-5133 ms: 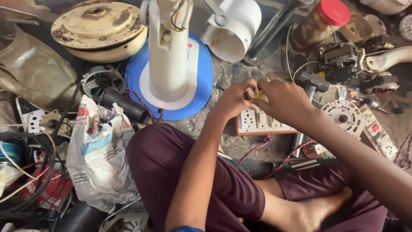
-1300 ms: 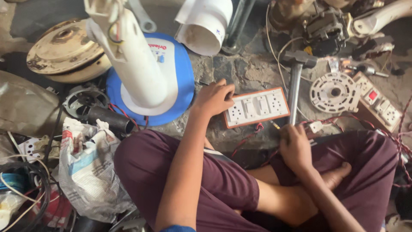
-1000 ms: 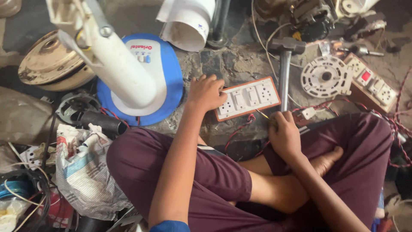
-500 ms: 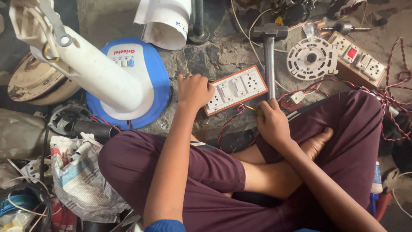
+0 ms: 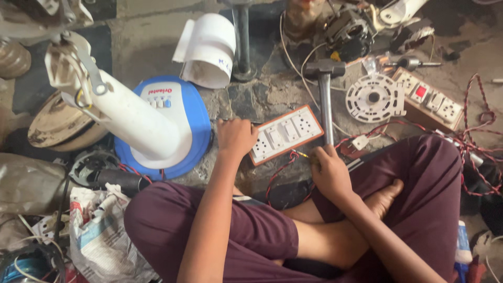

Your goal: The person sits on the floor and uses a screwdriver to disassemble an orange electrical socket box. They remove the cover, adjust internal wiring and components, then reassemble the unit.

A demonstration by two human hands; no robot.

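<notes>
Hammer work in hand: a metal hammer with a grey steel shaft and dark head (image 5: 325,99) is gripped by the right hand (image 5: 330,170) at the bottom end of the shaft, fingers clenched round it. The hammer lies on the stone floor (image 5: 272,94), just right of the white rectangular socket board with a wooden-brown rim (image 5: 285,133). Its long axis runs nearly straight away from the person, head at the far end, grip end towards the crossed legs. The head sits crosswise to the shaft, near a tangle of white wires.

The left hand (image 5: 236,137) is laid flat on the left end of the socket board, fingers curled over its far edge, pressing it down rather than grasping it.

The board's long axis is tilted, right end further away than the left; socket faces point up.

Judgement: for a clean blow, the board should be kept pinned flat and the left fingers kept off the strike area. A low grip gives swing but less control, so a shorter grip is advised for light taps. Red wires (image 5: 285,167) under the board's near edge should be kept clear.

Nearby: blue-and-white fan base (image 5: 178,112), white round plastic grille (image 5: 374,98).
</notes>
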